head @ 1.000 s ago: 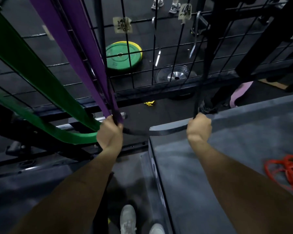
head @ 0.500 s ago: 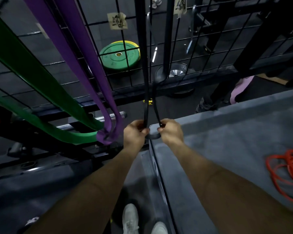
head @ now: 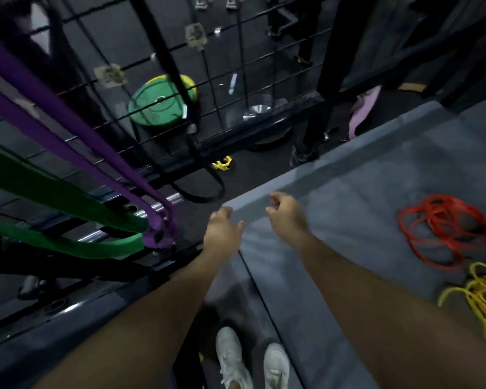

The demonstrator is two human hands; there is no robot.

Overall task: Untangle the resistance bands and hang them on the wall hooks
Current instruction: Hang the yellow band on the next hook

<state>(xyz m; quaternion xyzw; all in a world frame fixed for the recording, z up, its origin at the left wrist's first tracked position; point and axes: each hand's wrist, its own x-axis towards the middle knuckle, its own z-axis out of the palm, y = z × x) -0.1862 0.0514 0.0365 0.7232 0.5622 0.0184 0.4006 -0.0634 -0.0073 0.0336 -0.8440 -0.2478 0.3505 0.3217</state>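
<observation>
from my feed i see a black wire grid [head: 236, 74] running across the far side, with paper tags clipped to it. behind the grid a green weight plate [head: 160, 103] lies flat on the dark floor, and a small yellow clip [head: 222, 163] sits on the floor nearer in. a grey padded box [head: 376, 192] fills the right of the view, its near corner right under the hands. on its top lie a red band bundle [head: 443, 228] and, just beside it toward me, a yellow band bundle [head: 477, 299], both in loose tangles. white shoes [head: 250, 357] show at the bottom edge, beside the box wall.

a black band [head: 191, 136] hangs down along the grid, its lower loop curving just above the floor, beyond the box corner. a purple band [head: 68, 130] and a green band [head: 56, 192] stretch in from the left, their ends meeting near a chrome bar [head: 163, 204].

my left hand [head: 222, 234] is at the box corner, fingers loosely curled and holding nothing. my right hand [head: 286, 217] hovers over the box edge, fingers half curled, also holding nothing. the black band's loop hangs apart from both hands, ahead and a little left; the purple end is just left of the left hand, not touching.
</observation>
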